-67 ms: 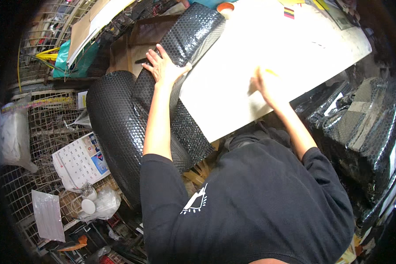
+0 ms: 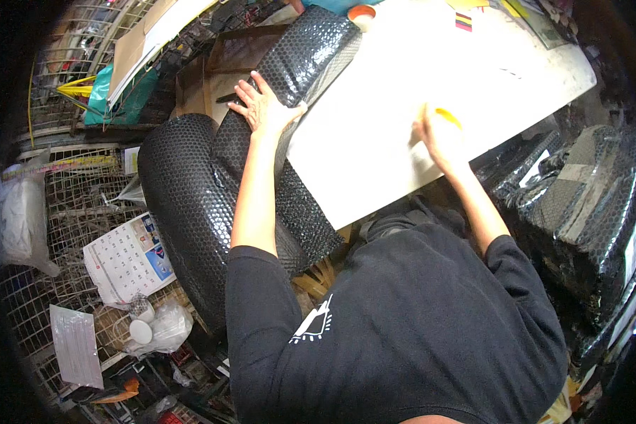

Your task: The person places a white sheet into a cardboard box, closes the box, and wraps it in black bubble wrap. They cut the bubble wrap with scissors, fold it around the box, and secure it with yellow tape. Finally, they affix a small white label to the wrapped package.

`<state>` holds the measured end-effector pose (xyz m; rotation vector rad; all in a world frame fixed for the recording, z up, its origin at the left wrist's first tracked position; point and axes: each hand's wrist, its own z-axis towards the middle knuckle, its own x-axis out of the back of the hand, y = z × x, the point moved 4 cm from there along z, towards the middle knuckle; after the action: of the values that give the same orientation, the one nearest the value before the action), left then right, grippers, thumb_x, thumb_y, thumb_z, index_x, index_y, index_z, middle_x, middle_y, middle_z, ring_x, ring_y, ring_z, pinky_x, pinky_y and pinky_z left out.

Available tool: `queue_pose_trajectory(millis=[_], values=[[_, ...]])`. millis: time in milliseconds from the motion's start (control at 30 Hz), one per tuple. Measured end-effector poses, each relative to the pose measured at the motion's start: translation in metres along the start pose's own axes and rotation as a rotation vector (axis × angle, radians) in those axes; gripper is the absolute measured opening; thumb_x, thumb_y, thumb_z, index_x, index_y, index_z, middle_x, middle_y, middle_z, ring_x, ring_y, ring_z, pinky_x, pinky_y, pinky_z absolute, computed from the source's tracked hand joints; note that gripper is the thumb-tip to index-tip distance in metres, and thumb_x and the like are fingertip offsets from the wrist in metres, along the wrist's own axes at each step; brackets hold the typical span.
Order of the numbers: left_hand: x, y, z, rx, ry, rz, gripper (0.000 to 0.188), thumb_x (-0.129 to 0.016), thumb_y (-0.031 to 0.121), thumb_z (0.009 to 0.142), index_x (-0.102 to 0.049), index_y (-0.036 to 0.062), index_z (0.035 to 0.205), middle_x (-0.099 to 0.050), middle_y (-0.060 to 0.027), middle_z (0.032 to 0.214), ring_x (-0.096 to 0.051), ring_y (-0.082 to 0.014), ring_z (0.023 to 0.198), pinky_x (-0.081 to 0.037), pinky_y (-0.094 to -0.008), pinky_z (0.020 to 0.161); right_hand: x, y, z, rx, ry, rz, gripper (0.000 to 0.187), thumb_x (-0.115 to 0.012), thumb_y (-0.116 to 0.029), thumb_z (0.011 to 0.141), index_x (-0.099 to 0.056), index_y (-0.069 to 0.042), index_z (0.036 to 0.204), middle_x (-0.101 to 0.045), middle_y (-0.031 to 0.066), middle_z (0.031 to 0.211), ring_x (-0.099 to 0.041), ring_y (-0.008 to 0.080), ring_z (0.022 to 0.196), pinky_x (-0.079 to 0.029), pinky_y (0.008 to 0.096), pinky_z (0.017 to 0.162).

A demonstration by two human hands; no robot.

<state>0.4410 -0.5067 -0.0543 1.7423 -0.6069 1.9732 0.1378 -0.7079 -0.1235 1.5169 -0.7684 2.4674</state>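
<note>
Black bubble wrap point(image 2: 307, 60) lies in bulky folds along the left side of the white desk point(image 2: 374, 92); I see no shift in it. The left grip point(image 2: 266, 114) is unchanged: fingers spread, palm down on the wrap, apparently steadying it. The right grip point(image 2: 439, 140), blurred, has moved slightly rightward over the desk, exposing more of 1 yellow item point(image 2: 446, 116). I cannot tell whether it holds that item.

A calendar point(image 2: 120, 256) shows against a wire grid point(image 2: 71, 191) at left. A black-wrapped parcel point(image 2: 579, 194) sits at far right.
</note>
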Motion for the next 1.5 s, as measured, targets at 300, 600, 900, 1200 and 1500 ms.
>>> queue_pose_trajectory(millis=[300,600,900,1200,1500], values=[[0.051,0.008,-0.021,-0.004,0.066,-0.288,0.133,-0.087,0.05,0.054,-0.008,0.007,0.153,-0.034,-0.0289,0.143,-0.033,-0.0414,0.135,-0.023,-0.0536,0.112,0.006,0.031,0.016,-0.257,-0.212,-0.204,0.075,-0.069,-0.036,0.083,-0.037,0.005,0.137,-0.055,0.0293,0.12,-0.055,0.039,0.114,-0.043,0.048,0.098],[0.125,0.023,-0.154,-0.392,0.343,-0.743,0.114,-0.084,0.023,0.063,-0.011,0.0052,0.149,-0.032,-0.0246,0.148,-0.034,-0.039,0.137,-0.025,-0.0448,0.114,0.038,-0.073,0.055,0.051,-0.494,0.819,0.088,-0.08,-0.037,0.073,-0.038,-0.001,0.141,-0.038,0.0185,0.147,-0.037,0.03,0.135,-0.028,0.0384,0.113],[0.104,0.04,-0.244,-0.125,0.582,-0.814,0.067,-0.066,0.018,0.082,-0.038,-0.0012,0.139,-0.039,-0.0237,0.145,-0.036,-0.0416,0.136,-0.023,-0.0491,0.114,0.097,-0.108,0.038,0.361,-0.175,0.926,0.08,-0.077,-0.019,0.07,-0.042,-0.006,0.141,-0.034,0.0215,0.149,-0.032,0.0367,0.139,-0.027,0.0456,0.113],[0.158,0.054,-0.222,-0.368,0.496,-0.746,0.04,-0.077,0.013,0.071,-0.069,0.002,0.109,-0.069,-0.0097,0.106,-0.065,-0.0255,0.1,-0.047,-0.0412,0.092,0.147,-0.152,0.054,0.879,-0.146,0.564,0.062,-0.085,-0.022,0.051,-0.067,-0.012,0.109,-0.062,0.0029,0.118,-0.05,0.0296,0.126,-0.026,0.0547,0.11],[0.176,0.072,-0.225,-0.066,0.644,-0.666,0.084,-0.086,0.02,0.064,-0.048,0.0026,0.138,-0.055,-0.0166,0.125,-0.054,-0.0291,0.108,-0.044,-0.041,0.091,0.157,-0.152,0.089,0.56,-0.326,0.614,0.119,-0.091,-0.041,0.053,-0.028,-0.004,0.147,-0.041,0.0194,0.141,-0.041,0.035,0.129,-0.035,0.0448,0.107]])
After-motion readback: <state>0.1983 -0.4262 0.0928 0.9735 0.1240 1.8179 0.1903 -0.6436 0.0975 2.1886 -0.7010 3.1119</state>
